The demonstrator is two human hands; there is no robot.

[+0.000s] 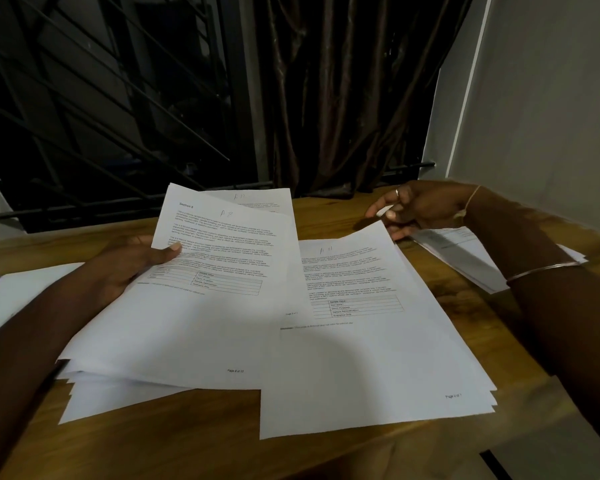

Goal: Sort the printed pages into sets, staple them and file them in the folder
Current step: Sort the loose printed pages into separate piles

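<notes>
Several printed pages [205,323] form a fanned stack at the near left of the wooden surface [326,452]. Its far end is lifted off the surface in the left hand [125,271]. That hand's fingers grasp the stack from the left edge, with the thumb pressed on the top sheet, which is headed "Section 8" and marked "P 8" by hand. Behind it, another sheet [253,199] marked "P 10" shows at the far edge.

Just right of the stack, and partly under it, a second pile [368,358] lies flat, its top sheet marked "P 11". The right hand [423,209] hovers at that pile's far right corner with its fingers loose and spread, holding nothing. Whether a fingertip touches the corner cannot be told. A ring sits on one finger and a thin bangle [541,270] circles the forearm.

Under that forearm, at the far right, lies a third pile [465,247]. At the left edge rests a white sheet with a blue corner [11,299]. A dark curtain [343,98] and a window grille [101,98] stand beyond.
</notes>
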